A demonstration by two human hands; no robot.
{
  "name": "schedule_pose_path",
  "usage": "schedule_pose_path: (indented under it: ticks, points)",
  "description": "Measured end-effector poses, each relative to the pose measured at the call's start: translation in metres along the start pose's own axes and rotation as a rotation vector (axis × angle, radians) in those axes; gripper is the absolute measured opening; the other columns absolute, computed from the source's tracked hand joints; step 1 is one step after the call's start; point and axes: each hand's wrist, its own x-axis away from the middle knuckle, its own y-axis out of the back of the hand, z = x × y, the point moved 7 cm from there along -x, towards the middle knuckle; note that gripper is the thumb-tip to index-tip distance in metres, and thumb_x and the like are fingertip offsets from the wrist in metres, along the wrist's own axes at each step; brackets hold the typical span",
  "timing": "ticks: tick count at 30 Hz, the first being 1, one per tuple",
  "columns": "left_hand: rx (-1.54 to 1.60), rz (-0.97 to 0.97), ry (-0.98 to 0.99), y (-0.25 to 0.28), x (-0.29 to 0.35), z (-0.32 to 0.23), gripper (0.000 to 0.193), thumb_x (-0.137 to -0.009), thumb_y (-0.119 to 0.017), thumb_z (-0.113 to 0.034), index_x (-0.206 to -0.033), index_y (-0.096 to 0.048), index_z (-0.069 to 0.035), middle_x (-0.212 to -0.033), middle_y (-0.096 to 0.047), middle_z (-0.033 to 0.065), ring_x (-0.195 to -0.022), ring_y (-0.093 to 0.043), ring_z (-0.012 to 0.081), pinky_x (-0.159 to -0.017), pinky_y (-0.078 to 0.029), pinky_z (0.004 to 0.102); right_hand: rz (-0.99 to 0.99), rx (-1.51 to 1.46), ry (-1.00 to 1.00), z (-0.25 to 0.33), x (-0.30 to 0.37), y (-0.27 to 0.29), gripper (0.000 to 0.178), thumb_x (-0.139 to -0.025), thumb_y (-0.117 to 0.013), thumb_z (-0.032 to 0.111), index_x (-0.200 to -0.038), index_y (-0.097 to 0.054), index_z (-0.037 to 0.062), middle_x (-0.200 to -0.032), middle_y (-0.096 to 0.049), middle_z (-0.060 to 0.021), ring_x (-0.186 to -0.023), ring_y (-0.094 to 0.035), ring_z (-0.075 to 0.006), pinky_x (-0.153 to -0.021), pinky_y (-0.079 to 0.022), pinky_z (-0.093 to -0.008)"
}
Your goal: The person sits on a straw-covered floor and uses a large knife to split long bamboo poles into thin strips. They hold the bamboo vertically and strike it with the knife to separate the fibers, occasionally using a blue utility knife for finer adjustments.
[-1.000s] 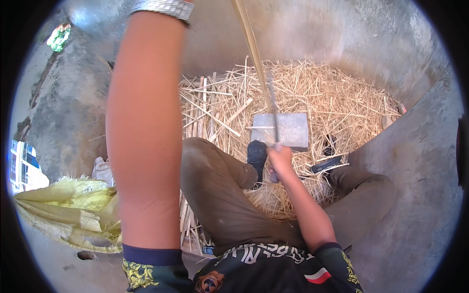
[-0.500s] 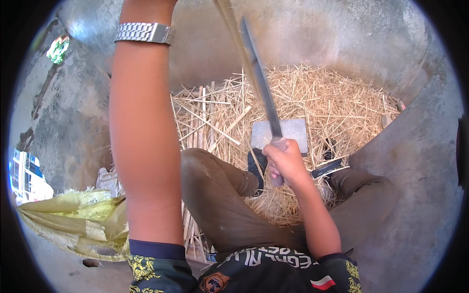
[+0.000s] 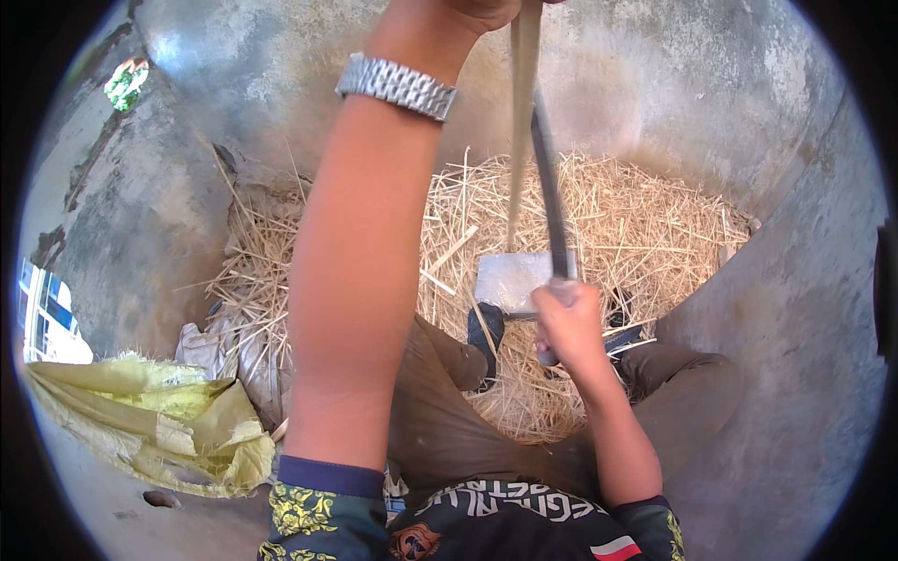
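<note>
My left hand (image 3: pixel 486 9) is raised at the top edge, partly cut off, closed around the upper end of a long tan bamboo strip (image 3: pixel 524 103). From there the strip hangs nearly upright, blurred, with its lower end above a grey block (image 3: pixel 514 283). My right hand (image 3: pixel 571 323) grips the handle of a long dark-bladed knife (image 3: pixel 550 187) in front of the block. The blade points up and away, right beside the strip; whether the two touch I cannot tell.
Straw-like shavings and split strips (image 3: pixel 645 220) cover the floor between my legs and the stained concrete wall (image 3: pixel 645 75). A torn yellow sack (image 3: pixel 159 421) lies at the left. My bent legs (image 3: pixel 477 383) flank the block, and a dark sheath-like piece (image 3: pixel 625 338) lies by my right shin.
My left arm has swung to the right, bringing the strip more upright. My right hand has moved slightly right and nearer, and the knife blade now stands lower.
</note>
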Motion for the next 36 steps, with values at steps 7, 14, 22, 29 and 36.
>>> schedule_pose_path:
  ticks: [7, 14, 22, 29, 36]
  points:
    - [0.084, -0.166, 0.009, 0.018, 0.003, 0.021, 0.038, -0.104, -0.035, -0.027, -0.097, -0.061, 0.0, -0.049, -0.029, -0.0074, -0.037, -0.025, 0.0066, -0.034, -0.021, 0.0249, -0.173, -0.118, 0.057, 0.036, 0.023, 0.032, 0.016, -0.087, -0.065, 0.008, -0.077, -0.053, 0.0044, -0.053, -0.048, -0.0001, -0.038, -0.045, -0.0094, -0.036, -0.034, -0.0289]
    - [-0.034, -0.2, -0.097, -0.001, 0.001, 0.012, 0.036, -0.104, -0.031, -0.018, -0.113, -0.056, 0.007, -0.052, -0.036, -0.0055, -0.038, -0.028, 0.0059, -0.033, -0.026, 0.0237, -0.17, -0.194, 0.159, 0.011, 0.019, 0.014, 0.017, -0.09, -0.061, 0.007, -0.076, -0.051, 0.0041, -0.053, -0.049, -0.0016, -0.041, -0.049, -0.0105, -0.037, -0.037, -0.0296]
    - [-0.024, -0.229, -0.066, 0.005, 0.003, 0.013, 0.034, -0.104, -0.033, -0.018, -0.106, -0.058, 0.005, -0.05, -0.039, -0.0046, -0.037, -0.03, 0.0054, -0.033, -0.027, 0.0234, -0.089, 0.143, 0.008, -0.012, 0.013, 0.04, 0.021, -0.085, -0.067, 0.01, -0.069, -0.053, 0.0058, -0.053, -0.05, 0.0001, -0.041, -0.047, -0.0096, -0.038, -0.037, -0.0286]
    - [-0.114, -0.355, -0.122, 0.033, 0.008, -0.006, 0.032, -0.103, -0.034, -0.018, -0.103, -0.058, 0.003, -0.05, -0.04, -0.0039, -0.037, -0.03, 0.0056, -0.033, -0.027, 0.0237, -0.048, -0.471, 0.366, 0.058, 0.027, 0.008, 0.019, -0.09, -0.067, 0.009, -0.077, -0.053, 0.0064, -0.057, -0.052, 0.0003, -0.043, -0.044, -0.0098, -0.042, -0.037, -0.0299]
    - [-0.111, -0.398, -0.132, 0.03, 0.005, 0.011, 0.031, -0.102, -0.037, -0.02, -0.102, -0.057, 0.003, -0.051, -0.041, -0.0025, -0.037, -0.032, 0.0069, -0.033, -0.027, 0.0246, -0.146, 0.322, 0.026, -0.072, -0.016, 0.028, 0.024, -0.081, -0.065, 0.012, -0.062, -0.056, 0.0011, -0.055, -0.054, -0.003, -0.053, -0.048, -0.0109, -0.051, -0.039, -0.0326]
